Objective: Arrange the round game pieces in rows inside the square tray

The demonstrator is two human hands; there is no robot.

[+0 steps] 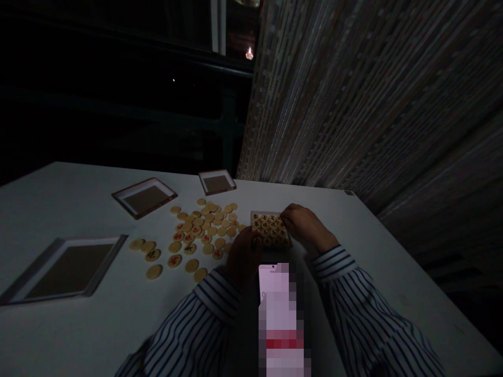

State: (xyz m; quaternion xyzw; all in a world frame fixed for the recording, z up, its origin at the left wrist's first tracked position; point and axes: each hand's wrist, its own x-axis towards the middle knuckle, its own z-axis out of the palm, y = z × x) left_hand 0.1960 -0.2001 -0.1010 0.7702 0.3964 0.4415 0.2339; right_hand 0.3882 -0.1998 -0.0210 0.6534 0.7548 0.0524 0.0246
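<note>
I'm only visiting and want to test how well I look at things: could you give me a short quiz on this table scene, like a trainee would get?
1. True or false: the left hand and the right hand are both at the small box filled with round pieces.
2. How many empty trays lie on the white table? A two, B three, C five.
3. Fill in: the loose round pieces lie to the ___ of the small box.
Key: 1 true; 2 B; 3 left.
</note>
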